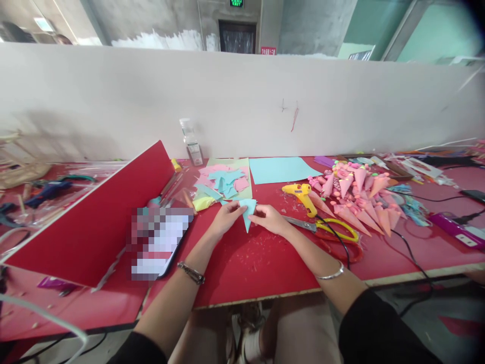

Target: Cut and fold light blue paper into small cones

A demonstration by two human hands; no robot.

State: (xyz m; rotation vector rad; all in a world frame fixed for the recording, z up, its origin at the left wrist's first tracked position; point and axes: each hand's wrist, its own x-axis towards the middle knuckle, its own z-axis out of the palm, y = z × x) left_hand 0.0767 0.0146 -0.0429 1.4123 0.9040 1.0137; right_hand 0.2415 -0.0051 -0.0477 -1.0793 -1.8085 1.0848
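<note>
Between my two hands a light-blue piece of paper (248, 212) narrows to a point at its lower end. My left hand (228, 215) pinches its left side near the top. On the other side, the fingers of my right hand (269, 218) are closed on its right edge. Behind my hands lies a loose heap of cut blue paper pieces (227, 181) and pink paper pieces (240, 184). To the right of my right hand are a yellow glue gun (302, 194) and scissors with yellow and red handles (337, 230).
Several pink paper cones (359, 192) are piled at the right. A blue sheet (282, 170) lies at the back, near a clear bottle (192, 144). Left stand a red board (98, 217) and a phone (166, 247). A black cable (407, 247) crosses the right side; a white wall panel (238, 101) closes off the back.
</note>
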